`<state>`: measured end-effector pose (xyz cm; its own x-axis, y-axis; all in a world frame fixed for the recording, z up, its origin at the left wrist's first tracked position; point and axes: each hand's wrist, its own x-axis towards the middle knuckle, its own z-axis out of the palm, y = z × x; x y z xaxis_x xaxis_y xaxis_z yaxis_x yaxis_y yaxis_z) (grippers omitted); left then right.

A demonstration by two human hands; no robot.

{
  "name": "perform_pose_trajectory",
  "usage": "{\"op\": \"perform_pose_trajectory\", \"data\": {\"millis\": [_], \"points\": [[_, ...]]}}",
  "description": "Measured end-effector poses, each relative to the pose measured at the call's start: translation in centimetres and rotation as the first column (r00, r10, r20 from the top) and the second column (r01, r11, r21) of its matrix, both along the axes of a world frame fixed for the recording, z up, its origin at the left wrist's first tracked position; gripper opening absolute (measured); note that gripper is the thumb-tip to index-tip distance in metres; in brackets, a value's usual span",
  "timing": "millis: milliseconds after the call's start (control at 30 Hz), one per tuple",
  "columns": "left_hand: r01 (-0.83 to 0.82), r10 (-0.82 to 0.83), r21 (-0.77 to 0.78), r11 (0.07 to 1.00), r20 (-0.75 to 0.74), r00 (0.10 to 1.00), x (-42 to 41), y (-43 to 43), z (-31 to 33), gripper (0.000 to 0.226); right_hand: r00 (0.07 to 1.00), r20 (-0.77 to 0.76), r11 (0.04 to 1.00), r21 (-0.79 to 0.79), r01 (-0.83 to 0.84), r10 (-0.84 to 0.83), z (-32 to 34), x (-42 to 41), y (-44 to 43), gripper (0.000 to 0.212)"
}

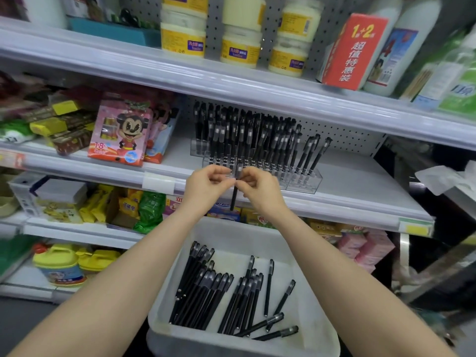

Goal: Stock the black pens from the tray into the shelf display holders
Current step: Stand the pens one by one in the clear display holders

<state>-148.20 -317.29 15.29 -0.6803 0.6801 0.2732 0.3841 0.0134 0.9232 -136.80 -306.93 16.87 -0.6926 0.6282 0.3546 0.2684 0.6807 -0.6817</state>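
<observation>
Head view: hands meet at the centre of the frame. The left hand [206, 184] and right hand [257, 186] are together, fingertips of both pinching the upper end of one held pen [234, 199]. It is a slim, matte black stick that hangs upright just in front of the shelf [360, 186] edge.

At 12 o'clock from the hands stand the display holders [304, 181], clear, hard-looking blocks with rows of round sockets. The stocked pens [244, 135] fill them in dense upright ranks, too tightly packed to count. Three more lean apart at the 3 o'clock end.

At 6 o'clock sits one tray [226, 228], white, smooth, rectangular with rounded corners. The tray pens [206, 300] lie in two loose bundles with about six strays toward 4 o'clock. All are black with translucent grey caps.

At 9 o'clock stands a glossy pink crayon box [121, 132]. At 1 o'clock stands a red carton [353, 50], with yellow-labelled jars [239, 47] at 12.
</observation>
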Motion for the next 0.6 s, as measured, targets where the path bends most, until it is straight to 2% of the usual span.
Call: {"op": "perform_pose_trajectory", "data": {"millis": [133, 233, 333, 467, 600], "points": [[0.039, -0.07, -0.228, 0.973, -0.126, 0.99, 0.8, -1.1, -3.6, 0.012, 0.99, -0.101, 0.994, 0.041, 0.103, -0.099, 2.4, -0.2, 0.9, 0.012], [0.055, -0.176, -0.478, 0.876, -0.211, 0.961, 1.8, -1.9, -7.6, 0.016, 0.973, -0.194, 0.99, 0.051, 0.134, -0.122, 4.8, -1.0, 1.3, 0.012], [0.077, -0.271, -0.638, 0.766, -0.213, 0.939, 2.5, -2.5, -10.7, 0.021, 0.961, -0.254, 0.989, 0.061, 0.133, -0.113, 6.1, -2.3, 1.4, 0.012], [0.045, -0.399, -0.767, 0.641, -0.282, 0.873, 2.7, -3.0, -12.6, 0.027, 0.962, -0.257, 0.985, 0.118, 0.128, -0.094, 6.7, -3.7, 1.2, 0.02], [0.023, -0.446, -0.8, 0.6, -0.31, 0.839, 2.7, -2.6, -13.4, 0.028, 0.974, -0.196, 0.972, 0.181, 0.149, -0.113, 6.7, -4.9, 1.3, 0.026]]}}
